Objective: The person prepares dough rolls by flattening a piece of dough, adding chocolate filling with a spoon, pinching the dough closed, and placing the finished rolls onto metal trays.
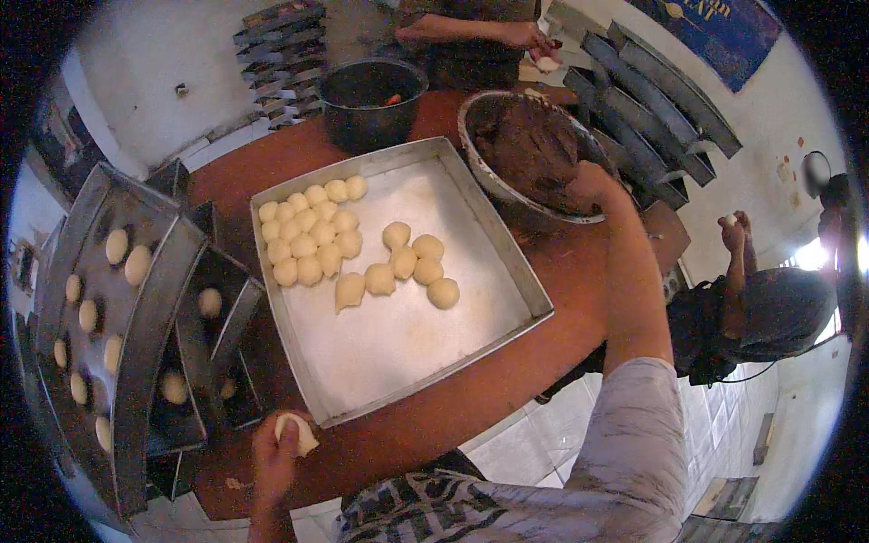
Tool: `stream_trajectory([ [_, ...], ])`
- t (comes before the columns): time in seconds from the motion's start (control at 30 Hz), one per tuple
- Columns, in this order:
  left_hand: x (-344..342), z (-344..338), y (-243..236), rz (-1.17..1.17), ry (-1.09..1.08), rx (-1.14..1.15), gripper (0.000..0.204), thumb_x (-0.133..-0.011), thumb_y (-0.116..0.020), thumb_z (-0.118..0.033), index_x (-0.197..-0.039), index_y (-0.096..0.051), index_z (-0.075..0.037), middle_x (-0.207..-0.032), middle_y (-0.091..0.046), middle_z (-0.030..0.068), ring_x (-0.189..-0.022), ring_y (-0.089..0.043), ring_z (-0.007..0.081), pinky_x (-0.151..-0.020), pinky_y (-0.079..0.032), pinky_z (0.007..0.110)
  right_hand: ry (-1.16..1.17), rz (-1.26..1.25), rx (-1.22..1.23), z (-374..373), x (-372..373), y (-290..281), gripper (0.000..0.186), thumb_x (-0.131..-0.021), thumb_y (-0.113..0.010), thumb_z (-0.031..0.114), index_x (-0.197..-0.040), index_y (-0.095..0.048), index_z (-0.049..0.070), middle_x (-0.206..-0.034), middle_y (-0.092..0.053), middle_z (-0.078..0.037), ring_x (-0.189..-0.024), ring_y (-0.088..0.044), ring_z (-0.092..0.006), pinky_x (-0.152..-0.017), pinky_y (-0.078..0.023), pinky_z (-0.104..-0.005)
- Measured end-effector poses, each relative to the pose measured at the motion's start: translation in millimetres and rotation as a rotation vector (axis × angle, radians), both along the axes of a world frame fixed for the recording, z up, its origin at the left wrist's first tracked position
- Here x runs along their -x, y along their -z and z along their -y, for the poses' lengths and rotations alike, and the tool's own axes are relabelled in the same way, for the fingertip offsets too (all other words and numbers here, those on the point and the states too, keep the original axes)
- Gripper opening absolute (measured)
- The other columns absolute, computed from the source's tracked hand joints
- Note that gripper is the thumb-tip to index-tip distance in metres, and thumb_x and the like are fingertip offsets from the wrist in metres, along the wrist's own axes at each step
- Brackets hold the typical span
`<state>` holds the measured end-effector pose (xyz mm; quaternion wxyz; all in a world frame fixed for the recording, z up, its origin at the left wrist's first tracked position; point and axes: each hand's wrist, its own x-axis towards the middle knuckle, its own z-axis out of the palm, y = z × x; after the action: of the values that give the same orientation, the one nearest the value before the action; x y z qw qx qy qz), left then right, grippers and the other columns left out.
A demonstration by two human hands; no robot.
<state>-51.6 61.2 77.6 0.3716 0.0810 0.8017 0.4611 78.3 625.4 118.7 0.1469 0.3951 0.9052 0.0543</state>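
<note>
A pale piece of dough (297,433) sits in my left hand (274,452), its thumb pressed onto it, beside the near left corner of a square metal tray (412,380). My right arm stretches to the far right, where my right hand (590,187) is at a wide bowl (471,145) of dark brown filling (529,145). Its fingers are in or against the filling and mostly hidden. Inside the tray, dough balls (308,226) stand packed in rows at the far left. Several looser dough balls (403,262) lie near the middle, one with a pointed tip.
Stacked metal trays (149,290) with spaced dough balls rise at the left. Behind the square tray stands a black pot (371,100). Empty metal trays (647,100) are stacked at the far right. One person (480,36) works across the brown table (434,412); another (751,299) is at the right.
</note>
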Motion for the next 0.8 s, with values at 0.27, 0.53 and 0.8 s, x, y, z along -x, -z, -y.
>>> stream_trajectory([
  [0.27, -18, 26, 46, -0.352, 0.125, -0.439, 0.051, -0.083, -0.055, -0.002, -0.125, -0.026, -0.007, -0.098, -0.049, 0.0052, -0.088, -0.052, 0.0168, -0.076, -0.045, 0.03, 0.12, -0.919, 1.066, 198, -1, -23, 0.016, -0.084, -0.055, 0.019, -0.092, -0.061, 0.007, -0.067, -0.049, 0.004, -0.059, -0.043, -0.0038, -0.051, -0.032, -0.018],
  [0.53, -18, 55, 60, -0.523, 0.034, -0.43, 0.027, -0.082, -0.056, -0.006, -0.108, -0.053, 0.001, -0.102, -0.054, 0.0115, -0.093, -0.054, 0.0188, -0.082, -0.044, 0.03, -0.001, -0.982, 2.032, 422, 24, 70, 0.018, -0.088, -0.053, 0.015, -0.102, -0.049, 0.003, -0.082, -0.058, -0.005, -0.072, -0.056, -0.0134, -0.067, -0.047, -0.0265],
  [0.8, -43, 138, 88, 0.152, -0.42, -0.54, 0.026, -0.088, -0.051, -0.017, -0.11, -0.054, -0.002, -0.094, -0.061, 0.0068, -0.083, -0.058, 0.014, -0.073, -0.047, 0.028, -0.208, -0.652, 1.918, 522, 55, 121, 0.021, -0.087, -0.054, 0.011, -0.107, -0.051, 0.004, -0.081, -0.06, -0.007, -0.067, -0.058, -0.0126, -0.06, -0.048, -0.025],
])
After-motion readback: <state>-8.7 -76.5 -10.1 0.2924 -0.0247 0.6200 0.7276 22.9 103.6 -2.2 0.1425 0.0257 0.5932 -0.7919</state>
